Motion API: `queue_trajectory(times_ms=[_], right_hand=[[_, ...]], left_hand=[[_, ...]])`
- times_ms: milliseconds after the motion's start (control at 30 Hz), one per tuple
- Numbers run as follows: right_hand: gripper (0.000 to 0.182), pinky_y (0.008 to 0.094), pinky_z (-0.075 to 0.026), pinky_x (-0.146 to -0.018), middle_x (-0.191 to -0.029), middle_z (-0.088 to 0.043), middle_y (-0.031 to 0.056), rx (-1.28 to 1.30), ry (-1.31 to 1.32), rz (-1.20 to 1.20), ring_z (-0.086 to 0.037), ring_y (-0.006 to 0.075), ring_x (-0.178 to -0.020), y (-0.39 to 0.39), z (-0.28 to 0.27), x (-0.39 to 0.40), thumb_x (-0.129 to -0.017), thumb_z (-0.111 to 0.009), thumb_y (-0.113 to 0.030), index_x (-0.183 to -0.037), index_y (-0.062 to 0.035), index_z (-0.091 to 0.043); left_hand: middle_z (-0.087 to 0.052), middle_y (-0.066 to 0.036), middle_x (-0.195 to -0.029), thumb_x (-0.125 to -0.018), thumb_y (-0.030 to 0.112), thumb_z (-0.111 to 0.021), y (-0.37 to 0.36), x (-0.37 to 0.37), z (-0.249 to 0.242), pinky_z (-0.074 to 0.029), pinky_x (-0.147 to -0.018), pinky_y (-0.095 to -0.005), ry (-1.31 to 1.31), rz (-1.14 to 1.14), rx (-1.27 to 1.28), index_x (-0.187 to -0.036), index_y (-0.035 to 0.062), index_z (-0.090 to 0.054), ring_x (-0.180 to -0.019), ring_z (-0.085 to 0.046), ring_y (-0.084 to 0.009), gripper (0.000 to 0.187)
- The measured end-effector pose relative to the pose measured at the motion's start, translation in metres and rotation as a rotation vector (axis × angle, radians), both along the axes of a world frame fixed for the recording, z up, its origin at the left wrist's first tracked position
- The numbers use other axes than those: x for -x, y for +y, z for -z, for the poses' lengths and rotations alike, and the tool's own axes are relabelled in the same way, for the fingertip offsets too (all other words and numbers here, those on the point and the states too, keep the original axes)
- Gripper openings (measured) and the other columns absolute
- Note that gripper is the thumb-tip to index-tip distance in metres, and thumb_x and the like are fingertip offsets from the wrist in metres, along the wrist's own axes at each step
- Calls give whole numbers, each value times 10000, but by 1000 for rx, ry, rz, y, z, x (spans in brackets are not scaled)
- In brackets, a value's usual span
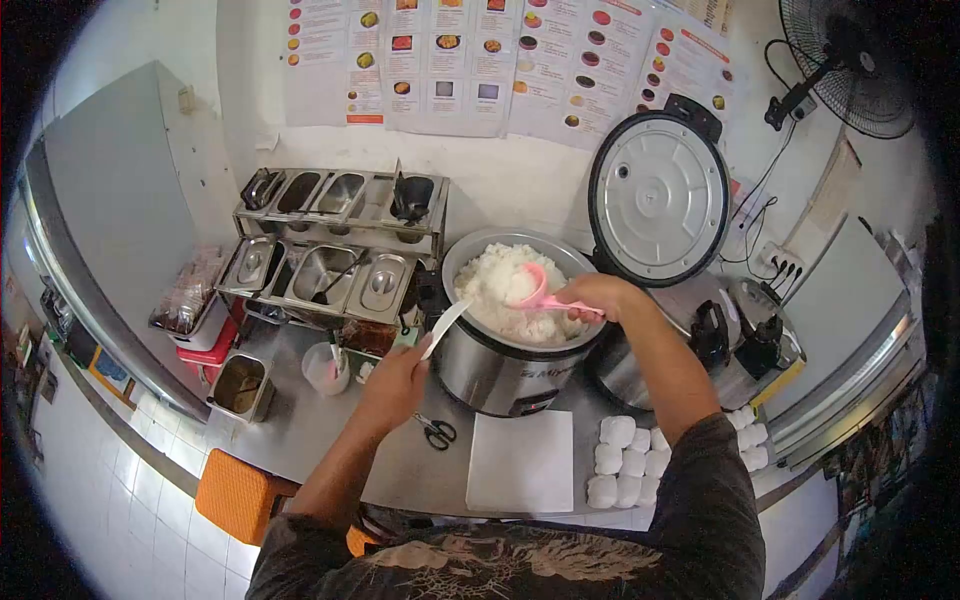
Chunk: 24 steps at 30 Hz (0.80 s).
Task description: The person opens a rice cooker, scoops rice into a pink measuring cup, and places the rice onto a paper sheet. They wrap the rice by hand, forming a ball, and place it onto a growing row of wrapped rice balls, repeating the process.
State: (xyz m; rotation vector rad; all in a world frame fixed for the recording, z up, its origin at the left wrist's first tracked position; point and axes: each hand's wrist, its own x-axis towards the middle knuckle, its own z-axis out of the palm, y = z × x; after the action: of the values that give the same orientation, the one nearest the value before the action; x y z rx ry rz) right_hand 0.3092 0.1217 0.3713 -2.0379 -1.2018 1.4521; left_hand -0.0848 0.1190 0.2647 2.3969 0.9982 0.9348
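A large rice cooker (480,365) stands with its lid (660,200) raised, full of white rice (495,268). My right hand (602,294) grips the handle of a pink scoop (541,298), whose bowl holds rice over the pot. In my left hand (396,382) is a white rice paddle (446,325), its blade angled up to the cooker's near left rim. White wrapped packets (628,462) lie in rows at the right, below my right forearm. A stack of white sheets (521,462) sits in front of the cooker.
Metal racks with steel food pans (325,272) stand at the left. Black-handled scissors (438,432) and a clear plastic jug (325,368) are on the steel table. A second steel cooker (622,370) is at the right, and an orange stool (236,494) stands below.
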Motion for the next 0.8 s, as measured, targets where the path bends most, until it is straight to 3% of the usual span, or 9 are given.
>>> queue_trajectory(times_ms=[100, 200, 300, 433, 467, 567, 600, 700, 800], right_hand=[[225, 214, -286, -340, -707, -571, 32, -98, 150, 81, -413, 48, -430, -30, -7, 3, -973, -549, -220, -1062, -29, -625], [241, 182, -295, -345, -723, -569, 20, -137, 415, 141, -423, 34, -450, -57, -2, 19, -1008, -518, -217, -1151, -53, -622], [250, 171, -300, -353, -737, -569, 11, -223, 429, 274, -437, 33, -473, -75, 17, 26, -1022, -505, -222, -1191, -83, -628], [267, 155, -302, -371, -754, -574, 5, -312, 528, 310, -452, 34, -499, -102, 32, 17, -986, -579, -200, -1213, -67, -621], [306, 160, -324, -387, -777, -585, 3, -337, 539, 280, -470, 41, -516, -108, 33, 17, -946, -630, -175, -1220, -40, -621], [335, 159, -339, -406, -805, -596, 2, -383, 442, 361, -488, 45, -531, -112, 47, 12, -920, -640, -148, -1232, -25, -624], [294, 201, -390, -439, -784, -581, 16, -376, 361, 351, -531, 73, -565, -115, 43, 16, -930, -602, -100, -1211, -15, -613], [256, 225, -398, -452, -761, -576, 1, -367, 137, 335, -549, 64, -596, -120, 40, 24, -940, -588, -136, -1162, -28, -651], [240, 328, -491, -521, -784, -669, 93, -418, -206, 206, -656, 194, -647, -117, 49, 17, -942, -566, -159, -1113, -29, -672]], left_hand=[[-607, -201, -1089, -987, 142, -504, 7, -36, -29, -515, -819, -472, 32, 16, -17, -1430, 109, -514, -956, -631, -398, 444], [-588, -190, -1081, -980, 122, -476, 5, -74, -55, -554, -798, -455, 237, 87, -88, -1438, 133, -500, -941, -661, -386, 459], [-598, -175, -1069, -972, 129, -476, 2, -99, -60, -561, -752, -455, 375, 85, -168, -1443, 170, -496, -926, -673, -353, 473], [-691, -179, -921, -973, 124, -535, 24, -117, -60, -552, -739, -430, 229, 9, -12, -1415, 101, -485, -862, -698, -329, 446], [-702, -199, -869, -998, 132, -536, 39, -118, -51, -534, -741, -439, -10, 148, 155, -1403, 59, -450, -823, -702, -348, 421], [-693, -211, -901, -1023, 147, -508, 31, -117, -67, -521, -766, -442, -127, 228, 365, -1423, 70, -410, -860, -695, -352, 420], [-697, -220, -968, -1009, 147, -536, 35, -121, -61, -518, -827, -454, -92, 214, 213, -1415, 81, -443, -910, -687, -360, 422], [-694, -250, -925, -949, 100, -597, 36, -123, -49, -520, -820, -459, -201, 266, -62, -1341, 77, -532, -923, -671, -432, 398], [-697, -242, -1018, -960, 119, -577, 33, -118, -55, -525, -845, -459, -107, 298, -20, -1347, 89, -556, -979, -665, -438, 388]])
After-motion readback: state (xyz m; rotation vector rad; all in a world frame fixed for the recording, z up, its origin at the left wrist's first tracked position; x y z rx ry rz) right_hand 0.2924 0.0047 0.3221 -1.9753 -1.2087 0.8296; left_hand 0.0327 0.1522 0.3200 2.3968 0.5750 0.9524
